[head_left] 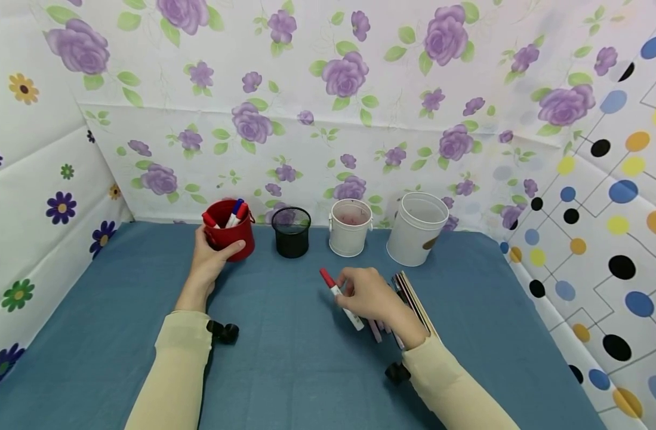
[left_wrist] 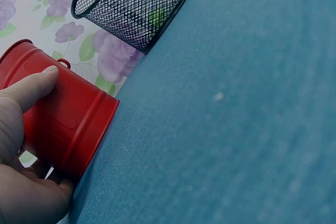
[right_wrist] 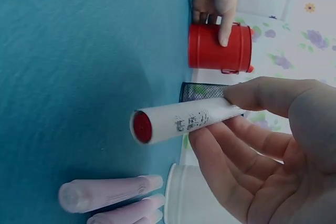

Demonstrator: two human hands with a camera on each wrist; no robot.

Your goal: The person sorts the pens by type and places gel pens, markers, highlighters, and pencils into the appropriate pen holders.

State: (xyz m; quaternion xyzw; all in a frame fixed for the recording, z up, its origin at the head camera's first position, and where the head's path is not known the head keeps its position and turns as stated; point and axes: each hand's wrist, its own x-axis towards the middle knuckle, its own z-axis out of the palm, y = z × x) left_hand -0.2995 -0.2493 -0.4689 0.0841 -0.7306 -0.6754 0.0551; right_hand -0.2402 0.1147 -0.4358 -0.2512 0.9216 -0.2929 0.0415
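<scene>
My left hand (head_left: 208,263) grips the red bucket (head_left: 240,243) at the back left, its thumb across the front. Several markers (head_left: 236,214) with red and blue caps stick out of that bucket. My right hand (head_left: 367,292) pinches a white marker (right_wrist: 181,120) with a red cap between thumb and fingers, above the cloth. In the right wrist view the marker's red end faces the camera. Beneath and beside the right hand lie light purple pens (right_wrist: 110,192) and several thin sticks or pencils (head_left: 413,298), partly hidden by the hand.
Right of the red bucket stand a black mesh cup (head_left: 292,239), a small white bucket (head_left: 349,236) and a larger white bucket (head_left: 410,239). A blue cloth (head_left: 285,370) covers the table. Patterned sheets (head_left: 306,155) hang behind and at both sides.
</scene>
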